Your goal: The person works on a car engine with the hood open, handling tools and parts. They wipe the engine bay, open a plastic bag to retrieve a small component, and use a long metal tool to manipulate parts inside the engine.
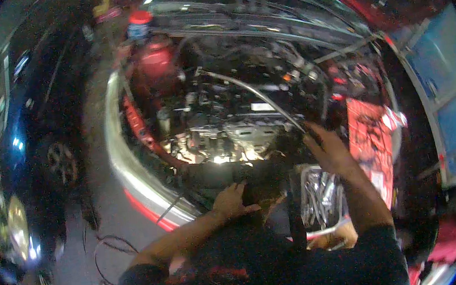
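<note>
My right hand (327, 150) is wrapped round the near end of a long metal bar (259, 94). The bar slants up and left across the engine (258, 133), and its small angled head is over the engine's far left part. Blur hides whether that head touches anything. Lower down, my left hand (232, 202) lies on the dark front edge of the engine bay (215, 173), fingers stretched out and thumb apart, holding nothing. Light shines on the metal parts at the engine's front.
A tray of wrenches (323, 199) stands below my right forearm. Beside it lies a red-orange sheet (368, 136). A container with a red lid (139, 25) is at the far left of the engine bay. Another dark car (29, 150) stands left; blue panels (443, 99) are at right.
</note>
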Demonstrator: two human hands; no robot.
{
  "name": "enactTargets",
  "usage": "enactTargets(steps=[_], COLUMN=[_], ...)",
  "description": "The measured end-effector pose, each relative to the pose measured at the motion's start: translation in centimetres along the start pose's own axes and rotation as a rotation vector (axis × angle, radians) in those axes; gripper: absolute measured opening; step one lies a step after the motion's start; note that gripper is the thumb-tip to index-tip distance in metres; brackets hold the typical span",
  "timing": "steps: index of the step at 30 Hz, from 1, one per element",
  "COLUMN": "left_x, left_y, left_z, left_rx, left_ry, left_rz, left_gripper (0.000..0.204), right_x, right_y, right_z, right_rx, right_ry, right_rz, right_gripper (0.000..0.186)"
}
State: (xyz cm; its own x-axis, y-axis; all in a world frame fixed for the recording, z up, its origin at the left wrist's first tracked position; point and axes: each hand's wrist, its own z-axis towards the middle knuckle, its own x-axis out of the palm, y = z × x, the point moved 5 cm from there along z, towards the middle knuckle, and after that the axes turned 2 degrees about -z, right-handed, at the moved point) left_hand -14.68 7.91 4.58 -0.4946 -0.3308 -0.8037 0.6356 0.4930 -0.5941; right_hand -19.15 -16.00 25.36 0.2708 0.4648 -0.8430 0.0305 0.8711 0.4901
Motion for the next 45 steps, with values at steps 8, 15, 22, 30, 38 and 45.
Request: enactTargets(steps=[8,15,22,30,38,45], left_x=[3.2,6.1,1.0,-6.5,-10.6,-11.9], left_y=[1.0,-2.9,-5.9,-11.8,-9.6,-7.8], left_z=[2.2,1.9,2.4,-0.3,0.4,-9.7], left_rx=[0.318,0.449,0.031,1.025,1.245,0.143], left_ry=[-0.013,0.177,0.762,-0.196,0.415,1.249], left_rz=[-0.143,-0.145,-1.796,-0.24,0.012,-0.584], left_gripper=[0.063,0.061,0.047,0.021,0.039,0.035], right_x=[2.9,8.8,16.0,14.1,10.3,1.0], right_y=[5.6,14.7,17.7,20.8,20.8,22.8], right_z=[-27.3,-37.7,-40.9,-34.1,-36.6,-37.2], right_rx=[1.055,1.056,1.247,1.033,0.987,0.352], right_ry=[-0.263,-0.495,-0.428,-0.259,-0.122,-0.23], right_rz=[0.845,1.199,0.904,0.334,0.467,-0.434], right_gripper=[0.035,0.031,0.038,0.031,0.027,0.038])
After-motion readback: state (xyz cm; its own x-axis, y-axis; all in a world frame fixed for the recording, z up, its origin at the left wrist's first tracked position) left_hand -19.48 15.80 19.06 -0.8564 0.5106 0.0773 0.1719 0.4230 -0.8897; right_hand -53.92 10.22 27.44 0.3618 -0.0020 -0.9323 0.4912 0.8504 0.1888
